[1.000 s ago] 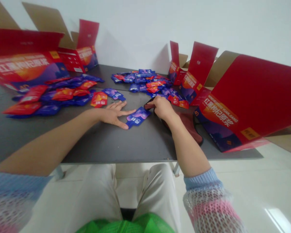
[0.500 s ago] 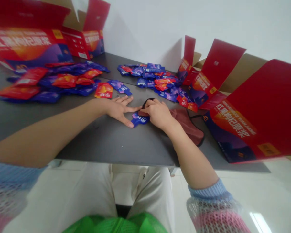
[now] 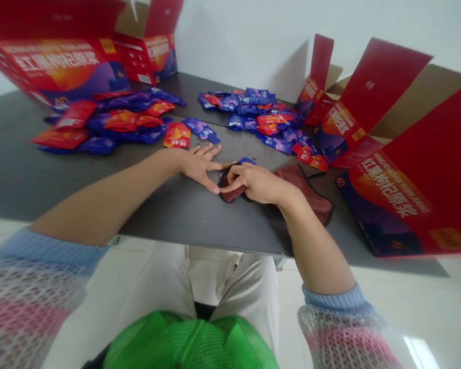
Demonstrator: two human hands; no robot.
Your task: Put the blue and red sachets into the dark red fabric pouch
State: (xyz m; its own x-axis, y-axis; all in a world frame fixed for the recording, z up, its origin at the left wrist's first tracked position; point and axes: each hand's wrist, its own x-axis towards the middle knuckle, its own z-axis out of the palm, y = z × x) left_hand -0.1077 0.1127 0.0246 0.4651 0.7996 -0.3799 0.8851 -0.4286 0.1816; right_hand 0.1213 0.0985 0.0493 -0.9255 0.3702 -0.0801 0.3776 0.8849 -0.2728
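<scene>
A brown cloth [image 3: 306, 187] with black edging lies on the grey table, bunched at one end under my right hand [image 3: 262, 183]. That hand is closed on the cloth, its fingers pressing it down over a blue sachet [image 3: 248, 160]. Most of the sachet is covered; a bit of its far edge shows. My left hand [image 3: 200, 167] rests flat with its fingers spread, thumb and forefinger tips at the left side of the sachet. Just beyond that hand lie a red-orange sachet [image 3: 177, 135] and another blue sachet [image 3: 202, 130].
Piles of red and blue sachets lie at the left [image 3: 123, 122] and at the back centre [image 3: 267, 110]. Open red cartons stand at the left [image 3: 75, 66] and right [image 3: 395, 189]. A white wall [image 3: 246, 36] rises behind the table [image 3: 184, 215].
My right hand has wiped the cloth towards the near side, covering the part of the blue sachet that showed before. My left hand stays spread beside it. The camera view has shifted slightly.
</scene>
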